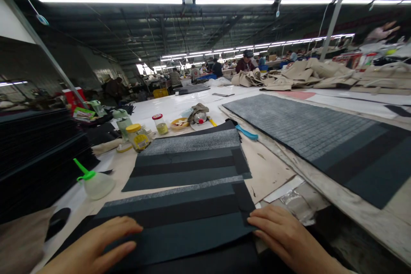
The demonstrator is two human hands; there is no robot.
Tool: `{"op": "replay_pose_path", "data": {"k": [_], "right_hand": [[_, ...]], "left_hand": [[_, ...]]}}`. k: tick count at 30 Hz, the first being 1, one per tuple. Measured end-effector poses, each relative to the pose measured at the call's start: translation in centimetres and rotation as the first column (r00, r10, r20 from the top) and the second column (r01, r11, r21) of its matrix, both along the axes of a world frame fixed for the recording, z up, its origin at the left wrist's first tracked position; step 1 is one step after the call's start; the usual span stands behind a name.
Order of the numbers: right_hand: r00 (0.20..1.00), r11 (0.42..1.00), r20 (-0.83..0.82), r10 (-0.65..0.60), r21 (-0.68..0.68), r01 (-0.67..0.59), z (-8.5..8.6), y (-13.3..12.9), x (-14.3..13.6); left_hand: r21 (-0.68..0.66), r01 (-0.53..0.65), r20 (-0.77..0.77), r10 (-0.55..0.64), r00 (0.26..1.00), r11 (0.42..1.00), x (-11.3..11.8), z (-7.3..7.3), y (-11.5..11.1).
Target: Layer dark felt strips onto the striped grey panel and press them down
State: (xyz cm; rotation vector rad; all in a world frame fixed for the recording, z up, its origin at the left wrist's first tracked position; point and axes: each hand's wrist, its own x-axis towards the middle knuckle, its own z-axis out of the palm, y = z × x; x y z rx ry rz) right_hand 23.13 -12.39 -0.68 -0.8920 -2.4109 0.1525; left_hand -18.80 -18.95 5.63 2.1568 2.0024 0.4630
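Observation:
A dark green fabric panel [180, 236] with a black stripe and a greyish far edge lies in front of me, over black material. My left hand [111, 239] rests palm down on its near left part, thumb and fingers apart. At the panel's right edge is my right hand [282, 231]; its fingers are stretched out and the tips touch the edge. Just beyond, a stack of similar panels [189, 162] shows overlapping grey-speckled far edges. A blue-handled tool [247, 132] lies by that stack's far right corner.
To the left stand a squeeze bottle [98, 185] with a green spout, a yellow-lidded jar [138, 138] and tall dark stacks [38, 154]. A red-lidded jar [159, 124] is farther back. A large grey panel [295, 124] covers the right-hand board. Beige pieces [305, 75] and people are beyond.

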Motion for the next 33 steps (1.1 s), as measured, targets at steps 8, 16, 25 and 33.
{"op": "replay_pose_path", "data": {"k": [8,16,25,33], "right_hand": [[0.985,0.995,-0.148,-0.086,-0.064,0.077,0.9,2.8,-2.0],[0.988,0.994,-0.138,-0.067,-0.098,0.053,0.3,3.5,-2.6],[0.984,0.991,-0.158,-0.082,-0.119,0.064,0.0,3.6,-2.6],[0.984,0.991,-0.149,-0.102,-0.103,0.087,-0.1,3.5,-2.7]], "left_hand": [[-0.087,0.407,0.166,-0.39,0.906,0.909,14.2,0.0,13.2],[-0.226,0.394,0.002,-0.404,0.915,0.891,21.5,-1.8,18.0],[-0.048,0.416,0.17,-0.403,0.899,0.908,21.4,-3.6,16.9],[0.119,0.423,0.254,-0.439,0.862,0.899,22.0,-5.1,16.0]]}}
